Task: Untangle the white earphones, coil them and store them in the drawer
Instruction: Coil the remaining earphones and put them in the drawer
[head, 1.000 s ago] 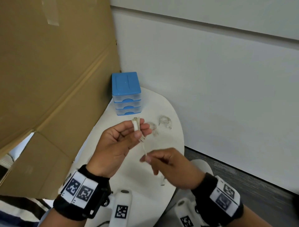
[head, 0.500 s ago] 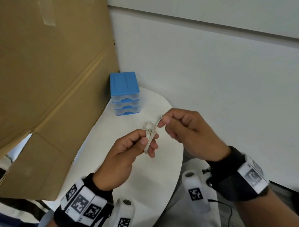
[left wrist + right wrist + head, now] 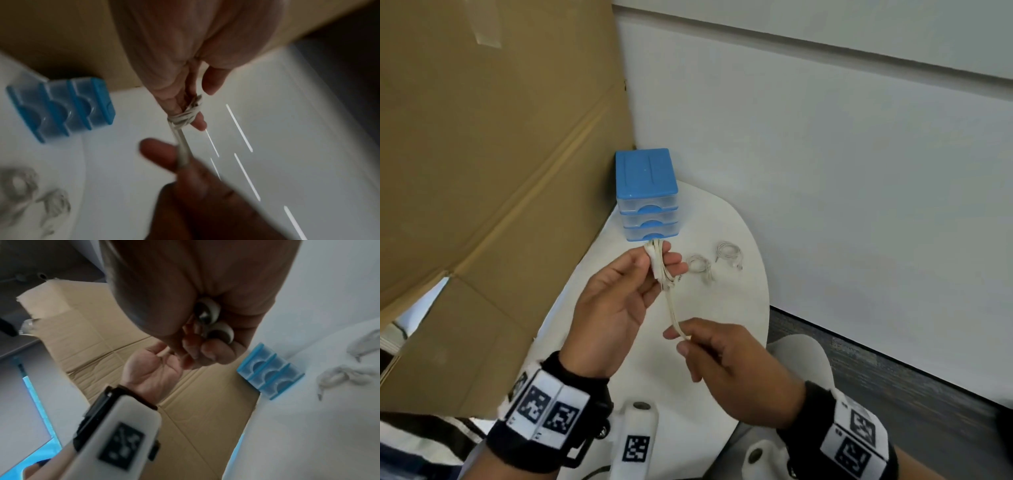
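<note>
No legible text, brand or number is observed; only black-and-white square marker patterns (image 3: 548, 412) are recorded on the wristbands.

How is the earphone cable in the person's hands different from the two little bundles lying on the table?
The held cable is wound on the left hand's fingers, its tail pulled straight by the right hand; the bundles lie untouched on the table. The held cable is part coiled; the bundles are loose loops. All are whitish cables.
</note>
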`<state>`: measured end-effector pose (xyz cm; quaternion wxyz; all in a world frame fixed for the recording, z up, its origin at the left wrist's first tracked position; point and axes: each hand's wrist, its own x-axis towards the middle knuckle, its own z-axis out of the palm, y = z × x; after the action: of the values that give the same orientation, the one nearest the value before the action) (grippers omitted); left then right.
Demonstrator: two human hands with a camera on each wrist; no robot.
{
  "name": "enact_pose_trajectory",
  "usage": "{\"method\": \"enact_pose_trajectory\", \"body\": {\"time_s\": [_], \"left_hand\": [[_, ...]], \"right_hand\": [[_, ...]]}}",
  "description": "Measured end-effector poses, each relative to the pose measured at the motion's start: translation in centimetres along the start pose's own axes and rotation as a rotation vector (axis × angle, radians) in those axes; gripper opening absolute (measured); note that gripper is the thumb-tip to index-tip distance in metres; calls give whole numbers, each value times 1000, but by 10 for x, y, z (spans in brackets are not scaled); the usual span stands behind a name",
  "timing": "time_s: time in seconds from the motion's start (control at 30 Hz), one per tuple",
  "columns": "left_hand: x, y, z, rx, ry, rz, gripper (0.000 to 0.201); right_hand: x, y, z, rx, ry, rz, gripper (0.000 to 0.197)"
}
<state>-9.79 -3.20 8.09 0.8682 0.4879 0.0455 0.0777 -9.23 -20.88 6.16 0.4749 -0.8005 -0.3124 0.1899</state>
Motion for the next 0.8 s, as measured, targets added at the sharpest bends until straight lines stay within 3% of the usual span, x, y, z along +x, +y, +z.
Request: {"method": "enact_pose_trajectory", "body": {"time_s": [0.17, 0.3, 0.37, 0.5, 0.57, 0.67, 0.8], "left_hand": [[-6, -19, 1, 395, -62, 110, 42], [-13, -25, 7, 728, -127, 167, 63], [-15, -23, 11, 801, -154, 154, 63], [-15, -23, 14, 774, -82, 77, 76], [-15, -19, 20, 663, -33, 8, 75], [-9, -11, 28, 522, 61, -49, 58], [-1, -15, 21, 468, 177, -81, 56]], "right_hand": [[-3, -25, -11, -390, 25, -133, 18], [6, -37, -32, -474, 142, -198, 19], [10, -41, -44, -423, 144, -238, 14], [21, -39, -62, -304, 207, -313, 5], [28, -30, -65, -124, 203, -232, 6], [36, -15, -55, 147, 196, -71, 13], [33, -2, -28, 368, 243, 10, 25]]}}
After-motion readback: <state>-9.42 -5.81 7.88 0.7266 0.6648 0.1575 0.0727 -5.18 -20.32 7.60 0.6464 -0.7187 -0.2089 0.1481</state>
